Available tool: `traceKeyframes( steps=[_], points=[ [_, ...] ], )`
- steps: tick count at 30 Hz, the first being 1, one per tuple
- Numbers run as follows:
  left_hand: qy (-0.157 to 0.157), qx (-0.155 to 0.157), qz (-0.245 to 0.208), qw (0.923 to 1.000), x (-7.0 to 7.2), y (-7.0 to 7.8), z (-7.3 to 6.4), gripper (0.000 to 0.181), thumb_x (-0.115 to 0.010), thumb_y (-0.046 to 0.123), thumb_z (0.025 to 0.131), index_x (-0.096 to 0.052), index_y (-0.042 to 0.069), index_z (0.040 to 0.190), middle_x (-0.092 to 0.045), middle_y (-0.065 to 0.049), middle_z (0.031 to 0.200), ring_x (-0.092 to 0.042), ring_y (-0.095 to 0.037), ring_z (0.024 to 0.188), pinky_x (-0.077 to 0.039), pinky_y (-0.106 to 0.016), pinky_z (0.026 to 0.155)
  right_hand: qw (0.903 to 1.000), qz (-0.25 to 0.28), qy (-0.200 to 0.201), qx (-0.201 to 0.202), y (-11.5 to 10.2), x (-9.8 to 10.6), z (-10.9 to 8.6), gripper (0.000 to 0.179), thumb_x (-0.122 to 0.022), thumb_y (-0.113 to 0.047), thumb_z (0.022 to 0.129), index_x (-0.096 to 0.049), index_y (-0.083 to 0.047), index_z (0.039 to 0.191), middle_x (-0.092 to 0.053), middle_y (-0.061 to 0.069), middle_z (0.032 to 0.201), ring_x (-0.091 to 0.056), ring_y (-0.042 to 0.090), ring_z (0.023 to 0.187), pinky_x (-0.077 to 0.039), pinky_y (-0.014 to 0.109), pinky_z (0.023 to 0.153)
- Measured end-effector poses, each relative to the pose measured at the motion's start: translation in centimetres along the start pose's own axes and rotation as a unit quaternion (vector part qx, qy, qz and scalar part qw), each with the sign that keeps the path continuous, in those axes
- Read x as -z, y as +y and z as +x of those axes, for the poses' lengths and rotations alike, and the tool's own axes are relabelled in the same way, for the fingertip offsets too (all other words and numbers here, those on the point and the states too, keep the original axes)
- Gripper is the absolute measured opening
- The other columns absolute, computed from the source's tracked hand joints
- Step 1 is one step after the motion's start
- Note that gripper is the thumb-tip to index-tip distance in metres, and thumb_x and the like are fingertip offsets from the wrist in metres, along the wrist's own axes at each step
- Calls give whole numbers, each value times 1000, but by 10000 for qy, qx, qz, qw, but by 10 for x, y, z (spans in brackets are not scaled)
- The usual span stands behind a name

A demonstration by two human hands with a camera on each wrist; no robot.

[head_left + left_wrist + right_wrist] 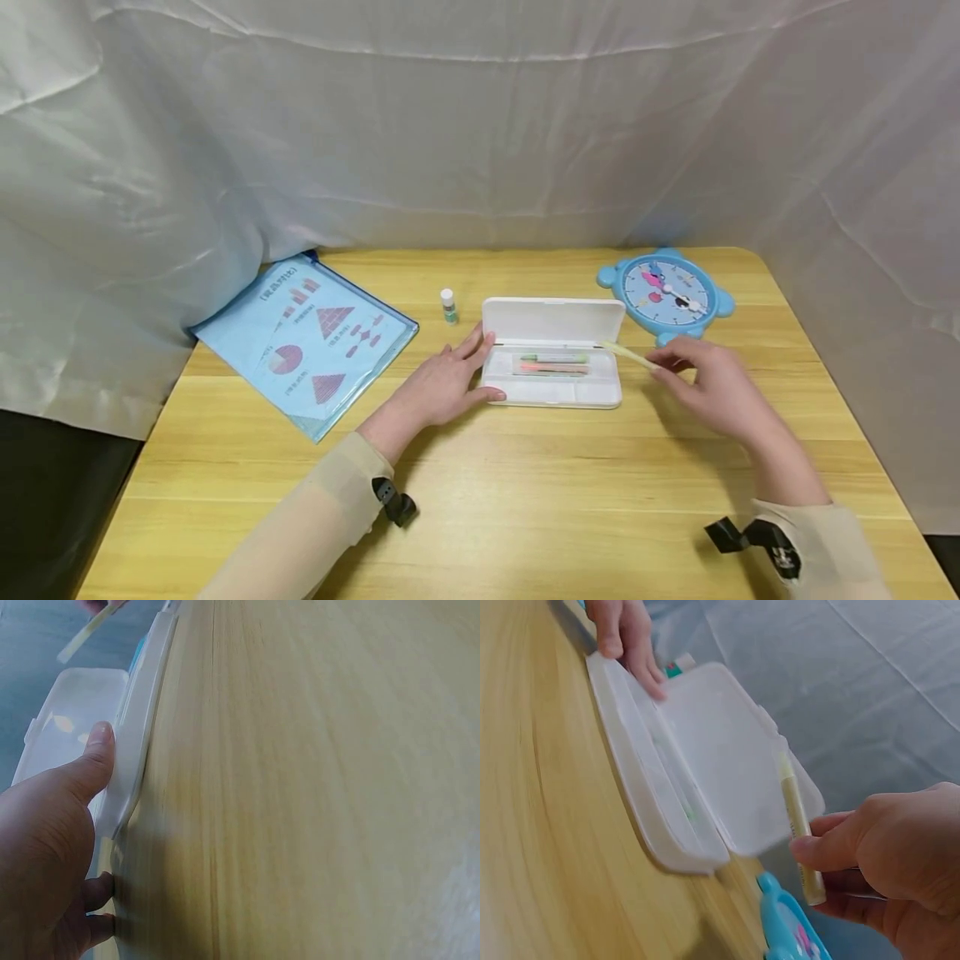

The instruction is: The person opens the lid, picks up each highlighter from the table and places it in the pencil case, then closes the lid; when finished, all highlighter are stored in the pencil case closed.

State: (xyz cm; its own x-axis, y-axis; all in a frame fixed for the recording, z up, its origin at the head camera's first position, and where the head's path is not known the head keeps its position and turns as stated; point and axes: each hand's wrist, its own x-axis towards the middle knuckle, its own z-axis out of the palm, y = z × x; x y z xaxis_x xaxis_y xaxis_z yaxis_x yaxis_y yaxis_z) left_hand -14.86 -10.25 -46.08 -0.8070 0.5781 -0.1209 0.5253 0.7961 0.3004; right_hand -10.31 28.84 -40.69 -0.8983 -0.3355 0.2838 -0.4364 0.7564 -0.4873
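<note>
A white pencil case (pixel 551 393) lies with its lid (pixel 553 322) raised at the back. Inside it are green and pink-orange pens (pixel 553 367). My left hand (pixel 442 383) holds the case's left end, thumb over the front corner and fingers near the hinge; the thumb (pixel 99 754) on the rim shows in the left wrist view. Between thumb and fingers, my right hand (pixel 705 383) pinches a slim pale yellow highlighter (pixel 799 825). It is held above the table off the right end of the case, its far tip overlapping the case's right edge in the head view.
A blue toy clock (pixel 667 292) lies behind my right hand. Behind the case's left end stands a small white-capped bottle (pixel 448 306). A blue document pouch (pixel 307 342) with printed charts lies at the left. Grey cloth (pixel 480 125) hangs along the table's back edge.
</note>
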Motion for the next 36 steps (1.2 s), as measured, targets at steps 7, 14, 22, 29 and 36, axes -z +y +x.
traceKeyframes(
  steps=[7, 14, 22, 29, 36],
  points=[
    [38, -23, -48, 10000, 0, -1, 0, 96, -51, 70, 102, -10, 14, 168, 5, -8, 174, -51, -39, 141, -32, -54, 123, 9993, 306, -133, 172, -12, -22, 27, 18, -78, 4, 93, -80, -7, 107, -76, 3, 102, -70, 19, 90, -61, 47, 78],
    [76, -31, -23, 10000, -1, -2, 1, 98, -50, 72, 101, -11, 13, 169, 4, -10, 174, -52, -39, 140, -32, -54, 123, 9957, 686, -413, 468, -19, -45, 50, 20, -76, 12, 91, -78, -2, 106, -75, 6, 99, -71, 21, 89, -63, 44, 81],
    [88, -48, 30, 9999, -3, -2, 1, 98, -49, 72, 101, -11, 13, 169, 3, -10, 174, -54, -37, 139, -32, -53, 123, 9950, 673, -661, 318, -22, -68, 64, 20, -77, 9, 91, -79, 0, 109, -75, 10, 104, -70, 25, 94, -62, 47, 86],
    [84, -37, -17, 10000, -4, -2, 1, 97, -50, 71, 101, -11, 13, 169, 2, -11, 175, -53, -36, 139, -31, -52, 124, 9961, 317, -720, 389, -25, -81, 71, 17, -77, 10, 91, -79, 1, 105, -73, 11, 103, -68, 27, 95, -61, 46, 85],
    [71, -38, -14, 10000, -3, -2, 1, 97, -50, 71, 102, -11, 13, 169, 2, -11, 174, -53, -36, 140, -31, -53, 124, 9958, -182, -807, 392, -24, -89, 73, 17, -77, 12, 90, -79, 2, 103, -71, 11, 103, -66, 30, 99, -61, 47, 89]
  ],
)
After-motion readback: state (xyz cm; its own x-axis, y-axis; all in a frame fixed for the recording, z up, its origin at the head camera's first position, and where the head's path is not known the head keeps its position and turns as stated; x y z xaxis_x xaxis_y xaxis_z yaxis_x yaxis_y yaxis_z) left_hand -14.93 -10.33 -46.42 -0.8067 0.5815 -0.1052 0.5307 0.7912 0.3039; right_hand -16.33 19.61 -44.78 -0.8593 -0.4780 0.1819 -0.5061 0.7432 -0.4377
